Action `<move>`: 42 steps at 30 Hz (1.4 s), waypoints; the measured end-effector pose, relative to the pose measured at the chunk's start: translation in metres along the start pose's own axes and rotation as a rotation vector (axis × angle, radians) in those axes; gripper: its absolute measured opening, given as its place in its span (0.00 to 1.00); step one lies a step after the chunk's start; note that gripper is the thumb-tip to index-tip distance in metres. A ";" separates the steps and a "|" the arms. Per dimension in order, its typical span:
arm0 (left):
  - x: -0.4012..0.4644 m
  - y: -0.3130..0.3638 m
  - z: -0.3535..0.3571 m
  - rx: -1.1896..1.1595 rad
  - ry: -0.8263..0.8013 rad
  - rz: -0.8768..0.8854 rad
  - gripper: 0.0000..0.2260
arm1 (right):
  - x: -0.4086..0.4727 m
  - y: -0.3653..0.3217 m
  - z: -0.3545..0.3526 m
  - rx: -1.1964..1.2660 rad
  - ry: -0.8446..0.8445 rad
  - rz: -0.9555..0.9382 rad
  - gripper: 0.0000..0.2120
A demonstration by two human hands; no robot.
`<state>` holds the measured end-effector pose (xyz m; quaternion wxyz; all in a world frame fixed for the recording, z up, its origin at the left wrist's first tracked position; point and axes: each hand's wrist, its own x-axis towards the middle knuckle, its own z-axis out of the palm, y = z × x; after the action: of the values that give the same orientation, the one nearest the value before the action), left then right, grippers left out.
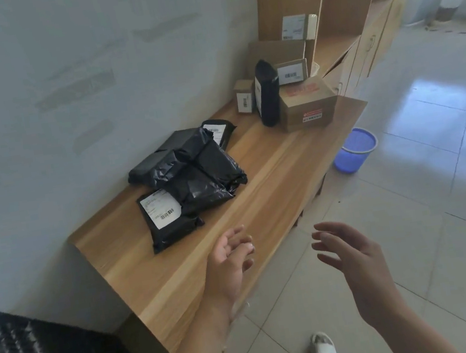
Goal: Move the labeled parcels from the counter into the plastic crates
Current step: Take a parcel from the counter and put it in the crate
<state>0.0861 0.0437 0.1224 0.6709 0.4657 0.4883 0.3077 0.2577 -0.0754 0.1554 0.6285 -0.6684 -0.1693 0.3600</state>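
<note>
Head view: left hand (231,255) and right hand (349,252) relaxed, holding nothing. Ahead: black bags (189,176), two labels showing; five boxes (307,104), print unreadable.

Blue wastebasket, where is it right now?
In the head view the blue wastebasket stands on the tiled floor right of the wooden counter, just below the corner carrying the cardboard box with red print.
</note>
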 end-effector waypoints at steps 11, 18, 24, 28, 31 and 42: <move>0.139 0.021 -0.004 -0.017 0.364 -0.071 0.14 | 0.210 -0.020 0.088 -0.102 -0.359 0.110 0.08; 0.215 0.057 0.017 0.183 0.541 -0.076 0.15 | 0.317 -0.046 0.137 -0.107 -0.557 0.212 0.08; 0.274 0.075 -0.018 0.826 0.642 -0.033 0.30 | 0.357 -0.050 0.166 -0.129 -0.617 0.266 0.08; 0.320 0.086 -0.050 1.251 0.597 -0.100 0.36 | 0.364 -0.051 0.169 -0.178 -0.613 0.234 0.08; 0.351 0.085 -0.070 1.417 0.576 -0.119 0.40 | 0.360 -0.054 0.157 -0.228 -0.587 0.194 0.09; 0.393 0.066 -0.088 1.746 0.521 -0.017 0.33 | 0.324 -0.053 0.109 -0.305 -0.397 0.151 0.10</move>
<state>0.1375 0.4383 0.0307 -0.0494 0.7202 0.6872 -0.0810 0.4155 0.2312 0.1244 0.4464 -0.6824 -0.2913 0.5002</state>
